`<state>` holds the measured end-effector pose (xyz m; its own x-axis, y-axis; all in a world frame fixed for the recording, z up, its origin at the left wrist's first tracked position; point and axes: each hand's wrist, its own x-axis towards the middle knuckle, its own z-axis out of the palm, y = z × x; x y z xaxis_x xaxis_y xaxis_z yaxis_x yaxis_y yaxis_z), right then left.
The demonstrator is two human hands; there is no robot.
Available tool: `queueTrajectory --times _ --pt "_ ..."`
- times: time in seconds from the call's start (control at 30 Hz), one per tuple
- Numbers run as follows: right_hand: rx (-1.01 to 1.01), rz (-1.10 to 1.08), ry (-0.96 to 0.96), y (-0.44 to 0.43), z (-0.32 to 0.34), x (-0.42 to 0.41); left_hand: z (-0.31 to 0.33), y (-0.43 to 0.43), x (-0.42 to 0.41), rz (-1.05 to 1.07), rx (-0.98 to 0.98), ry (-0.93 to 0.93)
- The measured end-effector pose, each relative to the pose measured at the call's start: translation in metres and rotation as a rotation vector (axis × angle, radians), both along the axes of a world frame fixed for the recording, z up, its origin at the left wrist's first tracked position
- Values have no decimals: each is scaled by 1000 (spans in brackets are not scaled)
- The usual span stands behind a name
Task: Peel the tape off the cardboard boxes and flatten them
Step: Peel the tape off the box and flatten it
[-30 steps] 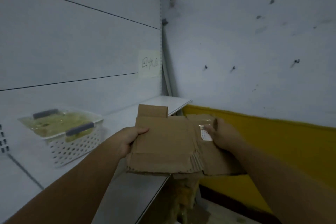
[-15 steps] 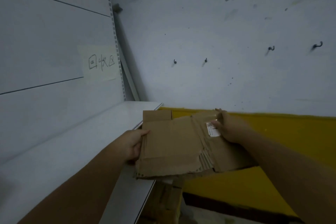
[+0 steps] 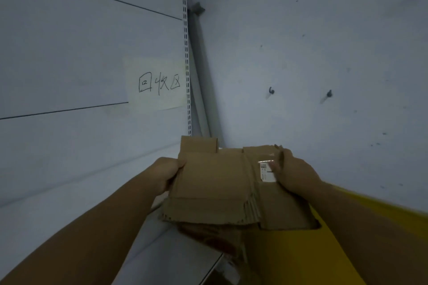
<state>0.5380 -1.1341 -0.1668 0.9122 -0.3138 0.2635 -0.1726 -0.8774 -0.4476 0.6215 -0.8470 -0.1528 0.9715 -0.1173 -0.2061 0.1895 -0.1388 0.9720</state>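
- Holds a flattened cardboard box (image 3: 215, 183) level in the air, over the end of a white shelf (image 3: 69, 192) in the corner.
- Grips its left edge with the left hand (image 3: 168, 174), thumb on top, fingers out of sight beneath.
- Clasps its far right corner with the right hand (image 3: 295, 174), thumb resting on a white label (image 3: 265, 172).
- Looks like the flattening step, nearly finished for this box; shows a glossy patch by the label, maybe leftover tape, too dim to tell.
- Calls next for laying the sheet down flat, probably on the shelf under the handwritten paper note (image 3: 157, 85), and letting go with both hands.
- Shows more brown cardboard (image 3: 208, 238) just beneath the held sheet, blurred, by the shelf end; could snag the lower edge.
- Shows also a slotted metal rail (image 3: 186, 53) up the corner, two small hooks (image 3: 271, 91) on the wall, and a yellow band (image 3: 289, 261) low on the right.
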Motion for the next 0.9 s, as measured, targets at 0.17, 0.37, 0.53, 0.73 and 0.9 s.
queueTrajectory --times 0.17,0.37,0.53,0.73,0.9 --pt "-24 161 149 -7 -2 75 18 7 75 -28 154 -50" --pt "-71 193 120 -27 16 160 17 -7 159 -28 246 54" --pt "-75 218 163 -36 0 225 3 -15 201 41 261 93" --pt "-58 416 183 -41 -16 301 3 -20 231 249 440 -4" --pt "-54 603 175 -44 -20 350 5 -14 232 363 464 131"
